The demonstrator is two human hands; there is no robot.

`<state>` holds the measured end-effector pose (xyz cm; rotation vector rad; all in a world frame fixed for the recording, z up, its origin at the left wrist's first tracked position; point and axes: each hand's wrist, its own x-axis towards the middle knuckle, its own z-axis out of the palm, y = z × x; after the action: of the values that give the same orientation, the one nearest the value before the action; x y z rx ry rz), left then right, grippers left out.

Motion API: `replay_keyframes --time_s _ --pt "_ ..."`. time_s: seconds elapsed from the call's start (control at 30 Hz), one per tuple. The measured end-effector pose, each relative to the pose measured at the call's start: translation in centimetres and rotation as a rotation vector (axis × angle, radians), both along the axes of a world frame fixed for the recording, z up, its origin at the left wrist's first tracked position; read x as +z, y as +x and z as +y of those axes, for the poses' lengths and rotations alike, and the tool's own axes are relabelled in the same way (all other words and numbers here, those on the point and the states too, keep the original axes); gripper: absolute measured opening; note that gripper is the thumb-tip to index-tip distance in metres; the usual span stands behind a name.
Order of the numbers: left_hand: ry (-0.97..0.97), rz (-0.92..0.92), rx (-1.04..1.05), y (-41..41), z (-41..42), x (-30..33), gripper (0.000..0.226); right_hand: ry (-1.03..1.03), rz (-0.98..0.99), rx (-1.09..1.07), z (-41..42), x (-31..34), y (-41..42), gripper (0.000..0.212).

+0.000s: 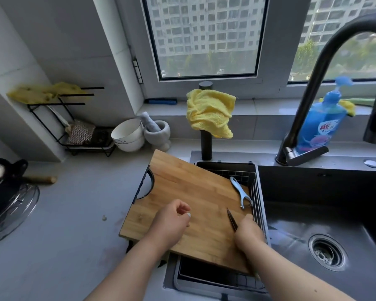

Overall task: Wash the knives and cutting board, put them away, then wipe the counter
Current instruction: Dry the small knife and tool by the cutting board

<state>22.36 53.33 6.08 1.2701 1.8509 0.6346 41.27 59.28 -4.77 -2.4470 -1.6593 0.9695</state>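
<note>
knife (232, 220) handle hidden in right hand (249, 233)

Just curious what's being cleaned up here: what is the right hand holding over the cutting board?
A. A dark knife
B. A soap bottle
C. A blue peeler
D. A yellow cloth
A: the right hand grips a knife, its dark blade pointing up across the board; the peeler lies untouched nearby.

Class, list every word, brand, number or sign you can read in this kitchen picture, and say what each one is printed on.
Blue soap bottle: its white label carries red characters, too blurred to read.
Nothing else in view shows any lettering: no text on the cutting board, the peeler or the bowls.
</note>
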Motion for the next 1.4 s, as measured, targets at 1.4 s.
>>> replay_keyframes --time_s 1.4 --pt "0.366 -0.935 0.933 -13.1 -5.5 6.0 0.012 0.120 0.955 0.453 -4.8 17.6 -10.9 0.008"
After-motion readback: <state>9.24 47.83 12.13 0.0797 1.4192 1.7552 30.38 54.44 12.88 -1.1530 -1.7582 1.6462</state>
